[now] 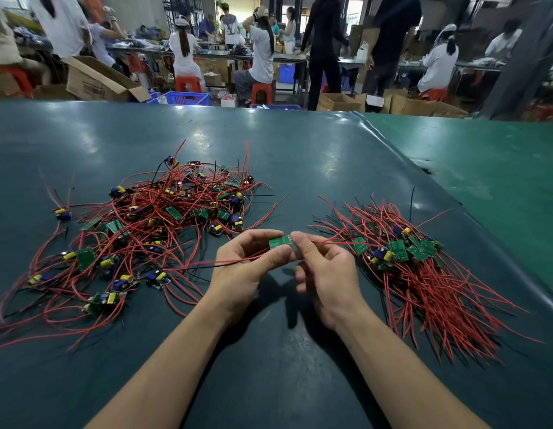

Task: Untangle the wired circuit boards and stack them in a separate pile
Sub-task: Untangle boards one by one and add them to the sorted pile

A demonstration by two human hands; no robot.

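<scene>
1. Head view: At a dark green workbench mat (300, 144), a person holds one small green circuit board (279, 243) just above the surface, midway between two heaps.
2. The left hand (247, 264) grips the board's near end with curled fingers and thumb; the right hand (323, 267) pinches its other end at the fingertips (296, 238), remaining fingers loosely curled.
3. Red and black leads (213, 264) trail left from the board toward the tangled pile (151, 224); another red lead runs right toward the sorted pile (417, 267), where boards lie clustered with wires roughly parallel.
4. The board looks light and rigid, its wires thin and springy, likely to snag. Gripping the board's edges, not the leads, seems safest for the solder joints.
5. Workers sit at benches behind.
</scene>
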